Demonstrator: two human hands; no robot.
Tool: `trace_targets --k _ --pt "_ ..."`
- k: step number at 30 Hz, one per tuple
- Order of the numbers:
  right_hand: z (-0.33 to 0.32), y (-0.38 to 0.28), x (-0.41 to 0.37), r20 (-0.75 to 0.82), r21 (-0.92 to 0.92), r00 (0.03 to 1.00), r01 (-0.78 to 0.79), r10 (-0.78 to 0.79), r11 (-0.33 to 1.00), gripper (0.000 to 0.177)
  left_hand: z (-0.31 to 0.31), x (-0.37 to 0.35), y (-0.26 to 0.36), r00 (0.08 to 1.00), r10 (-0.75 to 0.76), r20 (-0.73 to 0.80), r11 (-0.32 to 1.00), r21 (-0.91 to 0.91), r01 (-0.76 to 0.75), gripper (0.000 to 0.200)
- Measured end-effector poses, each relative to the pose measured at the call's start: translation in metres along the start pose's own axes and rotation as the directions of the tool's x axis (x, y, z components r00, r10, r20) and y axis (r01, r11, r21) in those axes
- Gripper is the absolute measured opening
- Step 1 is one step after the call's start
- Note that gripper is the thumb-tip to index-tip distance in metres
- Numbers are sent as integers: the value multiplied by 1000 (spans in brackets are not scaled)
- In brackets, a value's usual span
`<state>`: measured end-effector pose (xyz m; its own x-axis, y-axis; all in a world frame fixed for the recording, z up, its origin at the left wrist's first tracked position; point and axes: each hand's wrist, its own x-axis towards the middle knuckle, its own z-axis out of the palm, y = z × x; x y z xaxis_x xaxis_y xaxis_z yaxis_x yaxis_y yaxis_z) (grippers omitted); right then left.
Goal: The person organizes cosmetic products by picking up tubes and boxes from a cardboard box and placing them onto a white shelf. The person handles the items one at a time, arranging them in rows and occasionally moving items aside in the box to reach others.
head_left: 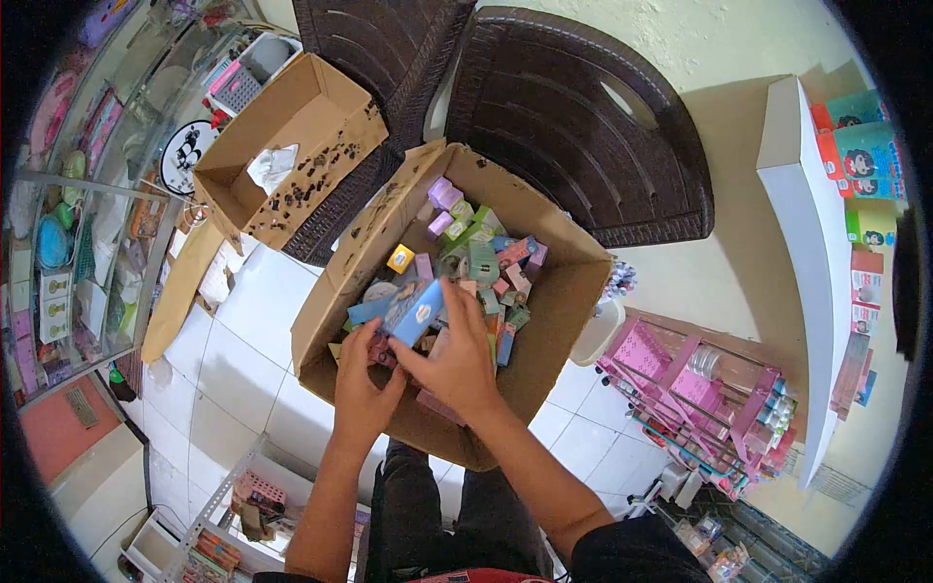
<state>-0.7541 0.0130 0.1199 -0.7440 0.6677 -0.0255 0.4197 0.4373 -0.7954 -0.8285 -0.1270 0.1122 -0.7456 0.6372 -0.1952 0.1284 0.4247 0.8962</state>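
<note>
A large open cardboard box holds many small packages in green, purple, pink, yellow and blue. Above its contents my right hand grips a small blue box with a round white label, fingers on its right side and thumb on its lower edge. My left hand is just to the left, its fingers curled near the lower left end of the blue box; whether they touch it or hold something is unclear. A small yellow box lies near the carton's left wall.
Another open carton with white paper inside stands at the upper left. Dark woven chairs are behind. Glass shelves line the left, a pink rack stands on the right, and a white wall shelf juts out above it.
</note>
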Motion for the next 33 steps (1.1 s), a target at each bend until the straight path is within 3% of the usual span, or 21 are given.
trace_targets --k 3,6,8,13,15,16,18,19,21,22,24,25,27,28,30,33 --pt "-4 -8 -17 -18 55 997 -77 78 996 95 5 -2 -5 998 -24 -64 1000 2 24 60" --pt "-8 -9 -21 -38 32 999 -26 28 999 93 1 2 3 997 31 -73 995 101 -23 60" --pt "-10 -10 -24 -32 28 999 -33 34 999 92 -3 6 5 990 144 11 984 101 -144 55" --pt "-19 -9 -21 -4 52 1000 -30 30 998 91 -9 11 -7 982 179 55 971 151 -185 48" --pt "-26 0 -14 -55 82 998 2 2 997 71 -12 10 -9 983 181 39 972 144 -184 47" --pt "-28 8 -9 -52 82 999 2 2 997 71 -14 10 -9 996 93 2 992 91 -93 44" --pt "-30 27 4 15 229 974 -225 227 947 44 -17 8 -9 999 0 -32 999 32 1 41" --pt "-32 34 11 18 228 974 -226 228 947 44 -18 7 -8 998 -19 -68 999 -42 16 38" --pt "-32 46 23 71 53 989 -135 131 989 21 -20 6 -9 990 6 -140 987 -160 -29 31" --pt "-28 50 27 75 52 988 -136 132 989 21 -22 6 -7 990 3 -142 987 -161 -26 31" --pt "-14 58 31 419 -214 894 -76 162 974 17 -27 4 0 986 -98 -137 962 -267 58 32" --pt "-3 63 27 422 -215 892 -76 162 974 17 -28 3 -2 985 -102 -139 961 -268 62 32" --pt "27 74 15 644 -500 747 245 167 831 16 -29 0 -6 981 -115 -154 961 -268 71 34" --pt "44 86 6 643 -501 747 246 167 830 16 -30 0 -6 981 -115 -154 960 -270 70 34" --pt "69 100 -7 616 -467 780 472 -108 748 20 -31 -1 -5 983 -113 -147 974 -214 80 34" --pt "80 104 -2 600 -551 798 466 -60 693 19 -34 -4 -6 986 -103 -134 967 -248 67 35"
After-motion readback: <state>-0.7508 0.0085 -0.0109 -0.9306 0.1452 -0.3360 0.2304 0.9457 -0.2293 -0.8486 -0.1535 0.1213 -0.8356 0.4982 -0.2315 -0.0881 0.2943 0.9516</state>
